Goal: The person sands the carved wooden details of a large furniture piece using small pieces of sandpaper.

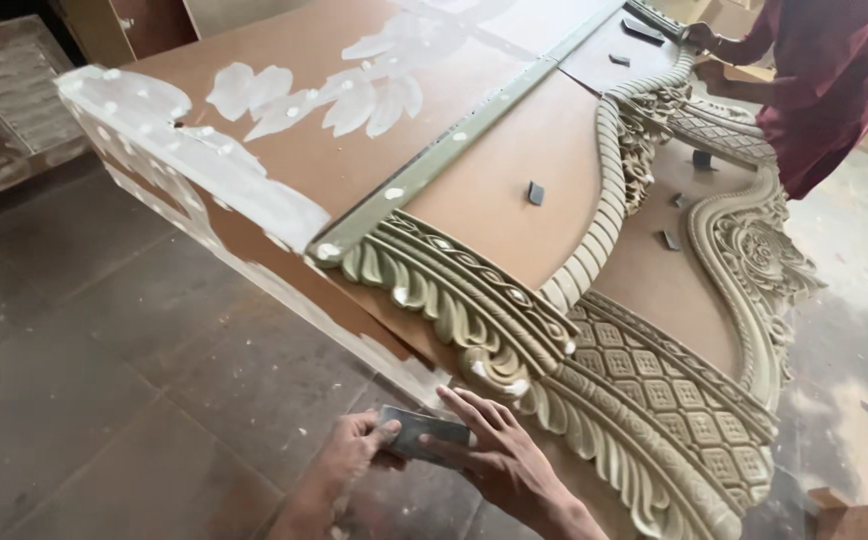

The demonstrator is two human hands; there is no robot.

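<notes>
A carved wooden panel [514, 190] bears small dark blocks [535, 193] above the tiled floor [104, 400].

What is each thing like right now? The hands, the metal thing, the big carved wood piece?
Left hand: gripping one end of the scraper.
Right hand: fingers spread flat over the scraper.
Metal scraper: held by both hands, at the panel's lower edge.
Carved wooden panel: lying tilted, patched with white filler, unpainted.
Small dark pieces: lying loose on the panel.
Another person's hand: touching the panel's far end.

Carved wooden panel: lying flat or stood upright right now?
Lying flat: the carved panel faces up, small dark blocks rest loose on it.
</notes>
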